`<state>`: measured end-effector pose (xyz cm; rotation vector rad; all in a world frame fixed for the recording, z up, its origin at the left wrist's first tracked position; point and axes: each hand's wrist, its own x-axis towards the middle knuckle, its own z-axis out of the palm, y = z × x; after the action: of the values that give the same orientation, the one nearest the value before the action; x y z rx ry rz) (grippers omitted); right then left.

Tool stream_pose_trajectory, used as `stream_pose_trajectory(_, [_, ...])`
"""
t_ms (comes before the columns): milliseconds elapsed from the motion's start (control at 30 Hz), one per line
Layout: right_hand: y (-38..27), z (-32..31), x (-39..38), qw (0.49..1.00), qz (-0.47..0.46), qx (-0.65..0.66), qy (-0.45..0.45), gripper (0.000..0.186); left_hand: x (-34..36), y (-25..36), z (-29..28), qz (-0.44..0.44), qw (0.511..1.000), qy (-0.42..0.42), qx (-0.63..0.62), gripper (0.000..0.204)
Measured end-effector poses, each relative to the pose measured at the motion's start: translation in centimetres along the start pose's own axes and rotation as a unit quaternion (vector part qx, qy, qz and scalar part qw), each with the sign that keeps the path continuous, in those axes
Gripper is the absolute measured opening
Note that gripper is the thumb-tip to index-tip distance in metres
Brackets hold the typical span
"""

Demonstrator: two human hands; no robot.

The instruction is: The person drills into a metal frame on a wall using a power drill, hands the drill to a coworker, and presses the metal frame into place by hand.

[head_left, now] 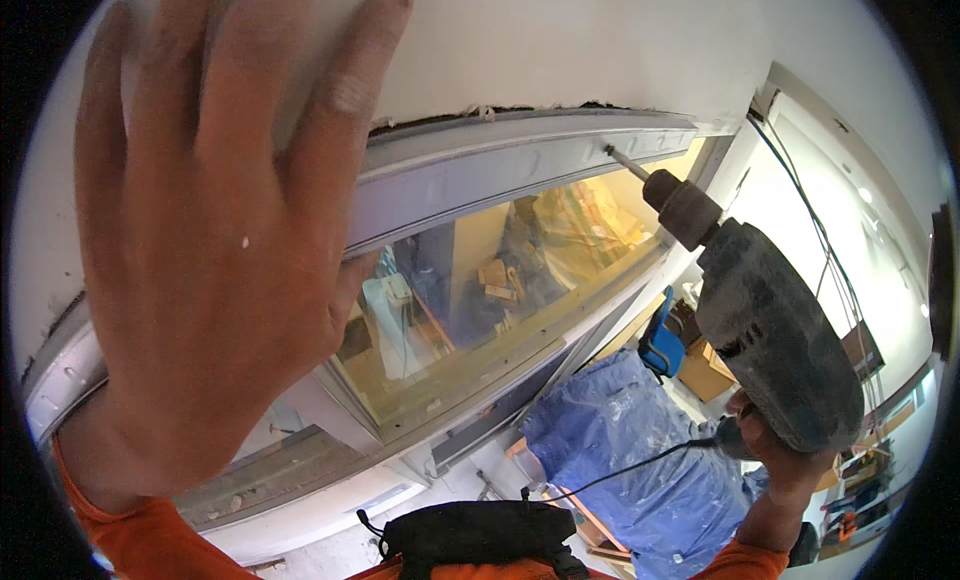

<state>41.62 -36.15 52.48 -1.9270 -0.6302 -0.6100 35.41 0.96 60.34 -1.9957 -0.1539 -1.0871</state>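
My left hand (pixel 215 250) lies with fingers spread against the white wall panel (pixel 590 50) at upper left, its thumb reaching over the metal frame. On the right, my right hand (pixel 785 455) is wrapped round the grip of a dark, dusty corded power drill (pixel 775 330). The drill points up and to the left. Its bit reaches the face of the grey metal window frame (pixel 470 175), meeting a small dark spot near the frame's right part. Whether that spot is a screw or a hole I cannot make out. Beneath the frame is a glass pane (pixel 450 290).
Blue plastic sheeting (pixel 630 460) covers things below on the right, with the drill's cord (pixel 620 470) crossing it. A blue chair (pixel 660 340) and a cardboard box (pixel 703 372) stand beyond. Loose cables (pixel 800 185) hang at right. A black pouch (pixel 480 538) sits at my front.
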Motion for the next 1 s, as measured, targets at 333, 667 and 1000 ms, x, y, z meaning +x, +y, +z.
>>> stream_pose_trajectory(333, [1.3, -2.8, -0.5, 0.933, -0.184, -0.302, 0.065, 0.071, -0.3, 1.6, 1.5, 0.014, 0.999, 0.021, -0.026, 0.112])
stream_pose_trajectory(667, [1.7, -3.2, -0.5, 0.932, -0.182, -0.303, 0.084, 0.067, -0.3, 2.1, 1.5, 0.021, 0.999, 0.030, -0.028, 0.108])
stream_pose_trajectory(1000, [1.5, -3.4, -0.9, 0.968, -0.022, -0.248, -0.036, 0.058, 0.7, 1.3, 0.2, 0.019, 0.998, 0.042, -0.033, 0.104])
